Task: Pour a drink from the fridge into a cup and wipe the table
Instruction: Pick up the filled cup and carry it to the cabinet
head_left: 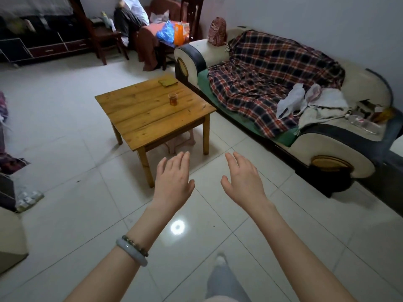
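A small clear cup (pixel 173 99) holding amber drink stands on the low wooden table (pixel 141 112), right of the table's middle. A flat yellowish-green cloth (pixel 168 82) lies near the table's far corner. My left hand (pixel 173 177) and my right hand (pixel 243 177) are stretched out in front of me above the tiled floor, short of the table's near corner. The fingers of both are straight and hold nothing. No fridge or bottle is in view.
A sofa (pixel 327 147) draped with a plaid blanket (pixel 272 79) runs along the right wall, plastic bags on it. Wooden chairs (pixel 104 38) with bags and clothes stand at the back. A pale stool (pixel 181 140) sits under the table. White tiled floor (pixel 65 149) lies between me and the table.
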Available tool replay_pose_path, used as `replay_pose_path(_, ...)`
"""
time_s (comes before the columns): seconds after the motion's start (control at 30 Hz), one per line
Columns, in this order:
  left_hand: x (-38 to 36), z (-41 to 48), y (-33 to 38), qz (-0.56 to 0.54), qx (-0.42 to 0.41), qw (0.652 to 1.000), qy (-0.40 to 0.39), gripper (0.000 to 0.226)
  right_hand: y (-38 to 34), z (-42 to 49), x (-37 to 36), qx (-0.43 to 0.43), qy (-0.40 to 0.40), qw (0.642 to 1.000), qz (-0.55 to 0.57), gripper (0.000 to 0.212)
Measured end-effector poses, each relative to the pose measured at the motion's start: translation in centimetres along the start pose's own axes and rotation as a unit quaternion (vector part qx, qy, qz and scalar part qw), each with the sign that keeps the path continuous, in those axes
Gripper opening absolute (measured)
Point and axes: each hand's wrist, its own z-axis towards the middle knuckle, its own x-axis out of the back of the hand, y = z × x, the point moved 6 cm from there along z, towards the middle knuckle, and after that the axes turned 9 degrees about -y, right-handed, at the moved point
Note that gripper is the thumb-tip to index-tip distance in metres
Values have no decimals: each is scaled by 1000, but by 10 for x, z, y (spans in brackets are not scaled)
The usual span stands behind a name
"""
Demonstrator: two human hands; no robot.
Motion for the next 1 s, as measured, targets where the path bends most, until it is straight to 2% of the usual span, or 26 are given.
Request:
replay_pose_path(0.23,-15,131,-5,-1,29,999,18,69,51,138,7,37,8,999,-10,60)
replay_pose_path(0.53,-29,295,-12,10,87,995,43,74,107,312,21,94,-22,995,-17,61)
replay_pose_path(1.0,-52,470,-81,30,135,990,33,74,112,521,16,159,-29,987,1,62)
